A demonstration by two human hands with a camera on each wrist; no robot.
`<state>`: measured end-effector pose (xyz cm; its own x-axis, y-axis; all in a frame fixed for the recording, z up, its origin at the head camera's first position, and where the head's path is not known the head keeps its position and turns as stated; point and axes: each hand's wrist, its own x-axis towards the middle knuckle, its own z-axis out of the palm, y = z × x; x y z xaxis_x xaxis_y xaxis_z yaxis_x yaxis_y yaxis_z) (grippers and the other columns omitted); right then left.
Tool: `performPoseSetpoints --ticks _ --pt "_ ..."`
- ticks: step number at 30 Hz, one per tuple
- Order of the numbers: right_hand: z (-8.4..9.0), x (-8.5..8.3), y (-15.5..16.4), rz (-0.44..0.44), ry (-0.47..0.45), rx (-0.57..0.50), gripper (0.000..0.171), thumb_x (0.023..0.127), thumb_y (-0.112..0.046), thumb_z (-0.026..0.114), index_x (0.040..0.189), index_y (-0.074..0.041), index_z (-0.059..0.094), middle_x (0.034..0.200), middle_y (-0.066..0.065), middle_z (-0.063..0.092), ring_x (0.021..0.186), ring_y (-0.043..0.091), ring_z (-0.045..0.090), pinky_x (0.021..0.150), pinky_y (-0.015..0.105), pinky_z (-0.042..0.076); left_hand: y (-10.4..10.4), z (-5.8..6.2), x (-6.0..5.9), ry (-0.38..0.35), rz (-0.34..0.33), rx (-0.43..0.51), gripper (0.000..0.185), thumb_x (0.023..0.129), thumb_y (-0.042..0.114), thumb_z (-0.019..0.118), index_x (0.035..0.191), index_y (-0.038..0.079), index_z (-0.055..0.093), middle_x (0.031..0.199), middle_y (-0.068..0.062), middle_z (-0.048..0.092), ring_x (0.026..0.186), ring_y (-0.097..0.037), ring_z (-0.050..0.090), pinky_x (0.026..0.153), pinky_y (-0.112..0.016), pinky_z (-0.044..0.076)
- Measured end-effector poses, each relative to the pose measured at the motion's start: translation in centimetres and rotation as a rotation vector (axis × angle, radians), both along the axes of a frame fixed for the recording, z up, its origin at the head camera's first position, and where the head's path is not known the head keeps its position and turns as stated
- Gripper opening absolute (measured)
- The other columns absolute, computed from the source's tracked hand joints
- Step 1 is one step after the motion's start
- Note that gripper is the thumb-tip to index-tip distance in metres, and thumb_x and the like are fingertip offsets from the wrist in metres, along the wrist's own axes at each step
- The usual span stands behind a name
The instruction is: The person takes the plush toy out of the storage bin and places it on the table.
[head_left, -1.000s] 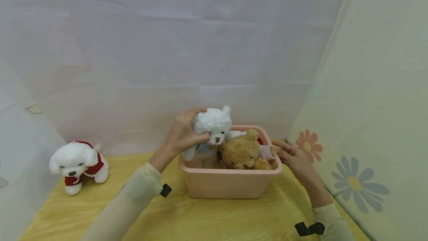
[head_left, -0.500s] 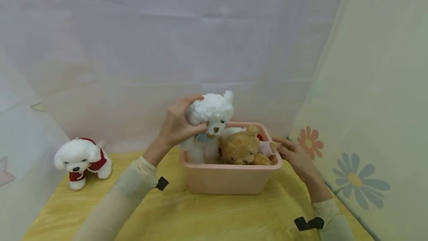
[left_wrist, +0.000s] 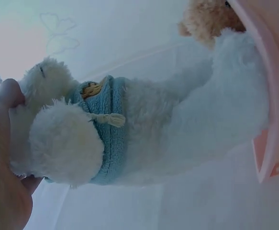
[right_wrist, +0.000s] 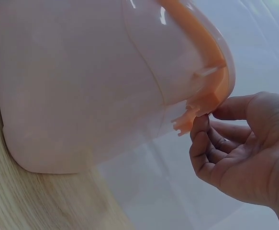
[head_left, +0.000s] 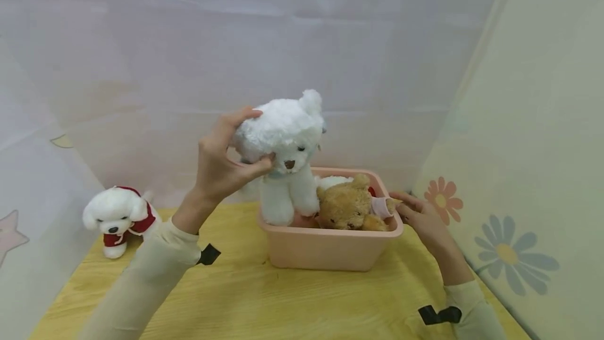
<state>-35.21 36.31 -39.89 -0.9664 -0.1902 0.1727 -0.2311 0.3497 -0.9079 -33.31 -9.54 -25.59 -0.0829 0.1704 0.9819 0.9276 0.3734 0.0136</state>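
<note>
My left hand (head_left: 258, 138) grips the head of a white plush bear (head_left: 289, 193) with a blue collar and holds it up, its feet level with the left rim of a pink plastic bin (head_left: 325, 256). In the left wrist view the bear (left_wrist: 153, 124) hangs beside the bin's rim (left_wrist: 273, 96), my hand (left_wrist: 5, 143) on its head. A brown plush bear (head_left: 346, 206) lies in the bin, with another white plush (head_left: 332, 181) behind it. My right hand (head_left: 402, 209) rests its loosely curled fingers against the bin's right rim (right_wrist: 204, 103).
A white plush dog in a red jacket (head_left: 118, 214) stands at the table's (head_left: 283, 303) far left. White sheeting closes off the back and left. A pale panel printed with flowers (head_left: 519, 172) stands close on the right.
My left hand has lifted the white bear up out of the bin. The right hand stays at the bin's right rim.
</note>
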Motion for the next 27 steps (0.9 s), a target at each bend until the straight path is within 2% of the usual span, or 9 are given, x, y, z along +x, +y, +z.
performPoseSetpoints --ticks 3,6,8,11,14,15,18,21,27 --pt "-0.2 0.2 0.4 -0.009 0.006 0.001 0.054 0.109 -0.033 0.05 0.154 -0.004 0.043 0.137 0.021 0.053 0.118 0.008 0.056 0.091 0.021 0.049 -0.5 0.8 1.0 -0.03 -0.056 0.087 0.06 0.072 0.011 0.079 0.129 -0.005 0.064 0.129 -0.012 0.066 0.107 -0.029 0.067 0.083 -0.033 0.057" --pt "-0.4 0.4 0.8 -0.018 0.018 -0.016 0.054 0.109 -0.033 0.051 0.154 -0.003 0.043 0.146 0.018 0.045 0.12 0.007 0.055 0.092 0.021 0.049 -0.9 2.1 2.2 -0.083 -0.154 0.191 0.06 0.069 0.004 0.079 0.126 -0.009 0.063 0.126 -0.015 0.066 0.105 -0.033 0.066 0.084 -0.033 0.057" --pt "-0.5 0.6 1.0 -0.03 0.016 -0.026 0.054 0.109 -0.032 0.052 0.154 -0.003 0.043 0.14 0.02 0.05 0.118 0.008 0.056 0.091 0.022 0.05 -1.3 3.1 3.2 -0.119 -0.209 0.263 0.059 0.068 0.0 0.078 0.124 -0.012 0.063 0.124 -0.019 0.065 0.106 -0.035 0.064 0.087 -0.035 0.056" --pt "-0.7 0.9 1.1 -0.04 0.009 -0.026 0.054 0.109 -0.03 0.052 0.154 -0.001 0.042 0.115 0.021 0.059 0.113 0.011 0.058 0.09 0.022 0.051 -2.2 4.2 4.6 -0.161 -0.279 0.391 0.057 0.066 -0.006 0.076 0.121 -0.014 0.064 0.12 -0.026 0.063 0.104 -0.037 0.062 0.089 -0.035 0.054" --pt "-0.8 1.2 1.2 -0.048 0.005 -0.017 0.053 0.109 -0.029 0.052 0.153 -0.002 0.043 0.103 0.023 0.059 0.112 0.014 0.059 0.09 0.022 0.05 -3.6 4.6 5.3 -0.18 -0.329 0.517 0.054 0.064 -0.01 0.075 0.117 -0.014 0.066 0.115 -0.031 0.063 0.1 -0.037 0.061 0.087 -0.034 0.054" --pt "-0.8 1.3 1.3 -0.049 0.004 -0.014 0.053 0.109 -0.03 0.052 0.153 -0.002 0.043 0.105 0.024 0.059 0.112 0.015 0.059 0.09 0.022 0.05 -4.2 4.5 5.4 -0.185 -0.345 0.552 0.054 0.063 -0.011 0.075 0.116 -0.015 0.067 0.114 -0.032 0.063 0.1 -0.038 0.061 0.087 -0.033 0.054" --pt "-0.9 1.8 1.4 -0.061 -0.012 -0.011 0.053 0.109 -0.032 0.052 0.153 -0.005 0.045 0.13 0.023 0.056 0.117 0.011 0.057 0.091 0.022 0.049 -6.1 3.8 5.7 -0.209 -0.37 0.627 0.054 0.061 -0.016 0.073 0.114 -0.017 0.066 0.112 -0.034 0.062 0.1 -0.037 0.061 0.085 -0.032 0.055" --pt "-1.0 2.6 1.6 -0.053 -0.028 -0.009 0.054 0.109 -0.032 0.051 0.154 -0.004 0.043 0.146 0.021 0.047 0.122 0.009 0.053 0.093 0.022 0.049 -8.2 2.6 6.0 -0.243 -0.34 0.67 0.054 0.061 -0.02 0.07 0.114 -0.018 0.065 0.112 -0.034 0.062 0.099 -0.036 0.061 0.083 -0.029 0.055" --pt "-0.7 3.3 1.7 -0.06 -0.029 -0.018 0.055 0.108 -0.034 0.052 0.153 -0.003 0.045 0.139 0.02 0.051 0.123 0.004 0.052 0.093 0.022 0.048 -12.0 -0.6 6.5 -0.326 -0.197 0.685 0.055 0.062 -0.024 0.068 0.116 -0.018 0.066 0.113 -0.029 0.063 0.097 -0.031 0.062 0.078 -0.023 0.054"
